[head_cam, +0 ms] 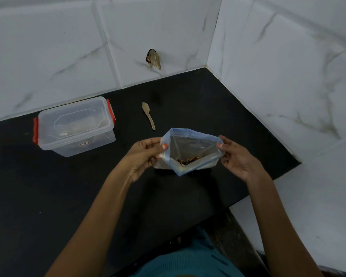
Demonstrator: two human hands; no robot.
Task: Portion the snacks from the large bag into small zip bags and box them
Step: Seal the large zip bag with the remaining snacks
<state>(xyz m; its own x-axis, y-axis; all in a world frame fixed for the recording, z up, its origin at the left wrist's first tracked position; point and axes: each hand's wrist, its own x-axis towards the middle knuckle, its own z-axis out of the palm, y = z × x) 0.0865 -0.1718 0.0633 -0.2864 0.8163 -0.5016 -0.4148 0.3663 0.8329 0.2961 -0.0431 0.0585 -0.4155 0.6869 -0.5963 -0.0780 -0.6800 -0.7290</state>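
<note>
I have the zip bag (192,144) held up over the middle of the tabletop (68,196), to the right of the lidded box (74,126) and just in front of the spoon (148,114), which lies untouched. The left hand (146,154) pinches the left end of the rim and the right hand (238,158) pinches the right end, thumbs on the plastic and fingers curled behind, so both hands grip the bag and nothing else. A small heap of snacks (188,161) sits at the bottom. I judge the step to be spreading the mouth, either to add more or to check the portion before sealing. To do it well, I would keep the two pinches level and pull gently apart, so the rim stays taut without tearing the seal strip. I would also keep the bottom low, so nothing slides toward the opening. The mouth points up and toward me. Its long axis runs left to right between the hands, and the body hangs down from it toward the tabletop. I cannot tell whether the base touches the surface.
</note>
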